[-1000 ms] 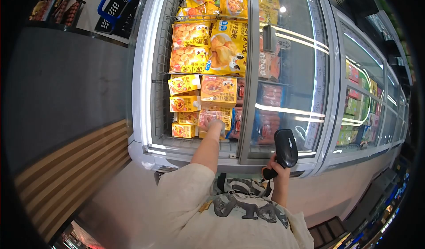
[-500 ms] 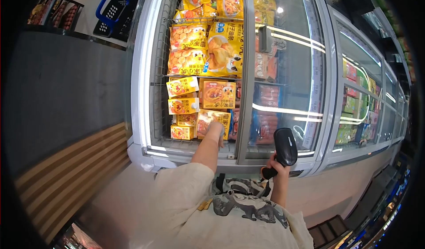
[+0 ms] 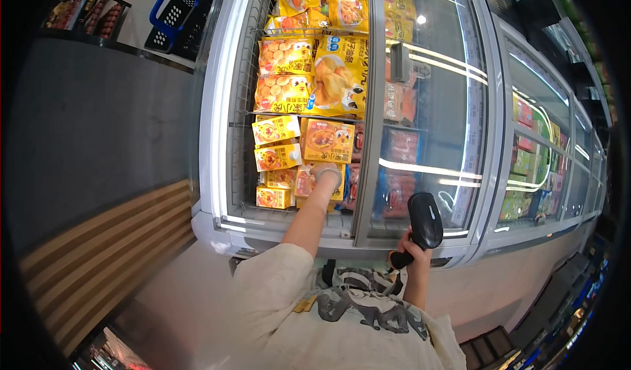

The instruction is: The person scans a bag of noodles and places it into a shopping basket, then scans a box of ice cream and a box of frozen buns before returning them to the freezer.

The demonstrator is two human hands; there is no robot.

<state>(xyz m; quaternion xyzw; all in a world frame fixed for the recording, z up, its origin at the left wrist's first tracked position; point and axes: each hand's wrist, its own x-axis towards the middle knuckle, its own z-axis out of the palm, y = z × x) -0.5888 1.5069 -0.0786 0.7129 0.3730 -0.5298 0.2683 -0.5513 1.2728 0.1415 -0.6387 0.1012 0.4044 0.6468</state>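
Note:
My left hand (image 3: pixel 327 171) reaches down into the freezer and overlaps a yellow-orange box of frozen food (image 3: pixel 305 181) near its upper edge. The fingers of that hand are mostly hidden. Just beyond it lies a similar flat box (image 3: pixel 328 140) with a round dish printed on it. Smaller yellow cartons (image 3: pixel 277 158) are stacked to the left. Over the closed part of the glass, my right hand (image 3: pixel 415 248) is wrapped around the handle of a black barcode scanner (image 3: pixel 425 221), its head pointing away from me.
Yellow bags of frozen food (image 3: pixel 338 74) fill the farther wire basket. A sliding glass lid with a grey handle (image 3: pixel 396 61) covers the right side, with red and blue packs underneath. More freezers run off to the right. A black basket with a blue handle (image 3: pixel 172 25) stands at upper left.
My left hand has moved forward over the box, toward its far edge. The scanner stays in my right hand, and the view has shifted slightly.

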